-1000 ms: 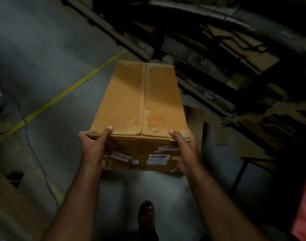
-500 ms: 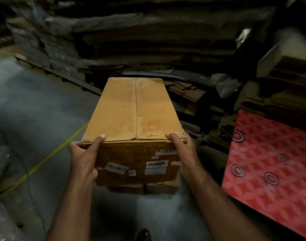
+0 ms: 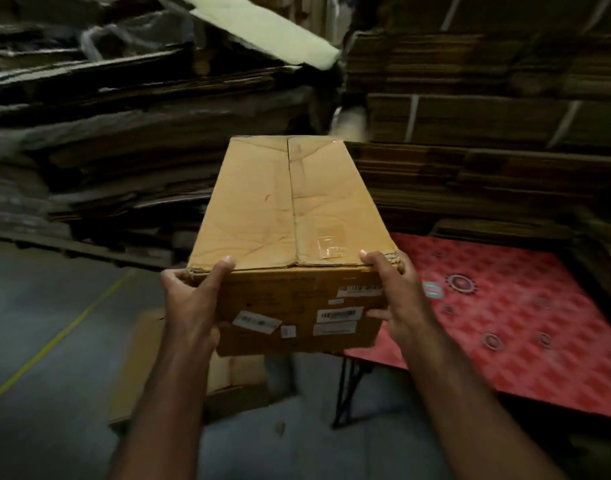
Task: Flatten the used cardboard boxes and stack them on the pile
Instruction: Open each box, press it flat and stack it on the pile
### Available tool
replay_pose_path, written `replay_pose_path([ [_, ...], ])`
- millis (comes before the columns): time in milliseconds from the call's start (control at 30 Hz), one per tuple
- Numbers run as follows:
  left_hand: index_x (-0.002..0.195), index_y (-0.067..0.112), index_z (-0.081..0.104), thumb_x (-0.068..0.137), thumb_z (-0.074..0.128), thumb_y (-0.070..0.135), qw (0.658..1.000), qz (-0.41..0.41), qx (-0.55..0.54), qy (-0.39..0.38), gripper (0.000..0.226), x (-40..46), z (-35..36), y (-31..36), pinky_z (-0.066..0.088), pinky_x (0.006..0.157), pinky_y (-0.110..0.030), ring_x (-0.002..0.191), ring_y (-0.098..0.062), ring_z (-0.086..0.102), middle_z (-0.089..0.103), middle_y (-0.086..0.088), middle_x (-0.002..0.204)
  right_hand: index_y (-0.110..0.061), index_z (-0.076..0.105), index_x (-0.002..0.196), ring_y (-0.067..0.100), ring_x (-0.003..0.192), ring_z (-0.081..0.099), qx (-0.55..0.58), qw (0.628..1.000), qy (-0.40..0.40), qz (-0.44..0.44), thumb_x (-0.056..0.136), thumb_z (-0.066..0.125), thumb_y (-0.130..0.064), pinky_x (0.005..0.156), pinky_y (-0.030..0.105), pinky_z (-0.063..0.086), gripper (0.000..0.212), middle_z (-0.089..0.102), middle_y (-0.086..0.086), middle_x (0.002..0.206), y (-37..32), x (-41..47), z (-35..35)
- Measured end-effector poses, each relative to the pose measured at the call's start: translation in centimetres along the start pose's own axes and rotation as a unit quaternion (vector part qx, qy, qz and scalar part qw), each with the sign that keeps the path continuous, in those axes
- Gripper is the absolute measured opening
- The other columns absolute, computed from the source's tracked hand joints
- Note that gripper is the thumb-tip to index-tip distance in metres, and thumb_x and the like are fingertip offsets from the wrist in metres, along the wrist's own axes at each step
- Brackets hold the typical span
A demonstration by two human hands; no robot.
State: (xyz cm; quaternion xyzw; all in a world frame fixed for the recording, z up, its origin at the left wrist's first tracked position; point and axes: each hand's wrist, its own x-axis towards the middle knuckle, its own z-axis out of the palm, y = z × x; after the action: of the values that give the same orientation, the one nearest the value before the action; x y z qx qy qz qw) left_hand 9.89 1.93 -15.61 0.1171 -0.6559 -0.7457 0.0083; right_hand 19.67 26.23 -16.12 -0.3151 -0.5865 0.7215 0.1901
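Left hand and right hand gripping near corners of closed cardboard box, held in air, unflattened. Stacked flat cardboard pile close ahead, walling far edge. Red patterned counter just right. Loose cardboard sheet on floor below; open floor left.

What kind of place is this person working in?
Probably a warehouse or cardboard recycling store: tall stacks of flattened cardboard fill the background, the concrete floor carries a yellow line, and both hands hold a used box.
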Motion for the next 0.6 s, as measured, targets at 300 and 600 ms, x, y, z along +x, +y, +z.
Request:
replay_pose_path([
  [300,0.121,0.024,0.041,0.074,0.088,0.033,0.988,-0.03,0.005,-0.152,0.067,-12.8,15.8,-3.8,0.058,0.071,-0.05,0.099,-0.025,0.06,0.054,-0.005,0.114,-0.042,0.062,0.112,0.022,0.098,0.067,0.034,0.987,0.155,-0.022,0.083,0.078,-0.035,0.087,0.056,0.055,0.034,0.07,-0.001,0.108,-3.1,-3.1,-21.2],
  [600,0.116,0.018,0.04,0.076,0.088,0.026,0.971,-0.045,0.002,-0.236,0.063,-18.4,26.3,-8.2,0.058,0.075,-0.048,0.092,-0.022,0.06,0.055,-0.006,0.109,-0.034,0.056,0.133,0.021,0.097,0.063,0.066,0.965,0.255,-0.008,0.079,0.081,-0.033,0.075,0.046,0.053,0.06,0.066,0.001,0.109,-2.6,-1.2,-32.8],
])
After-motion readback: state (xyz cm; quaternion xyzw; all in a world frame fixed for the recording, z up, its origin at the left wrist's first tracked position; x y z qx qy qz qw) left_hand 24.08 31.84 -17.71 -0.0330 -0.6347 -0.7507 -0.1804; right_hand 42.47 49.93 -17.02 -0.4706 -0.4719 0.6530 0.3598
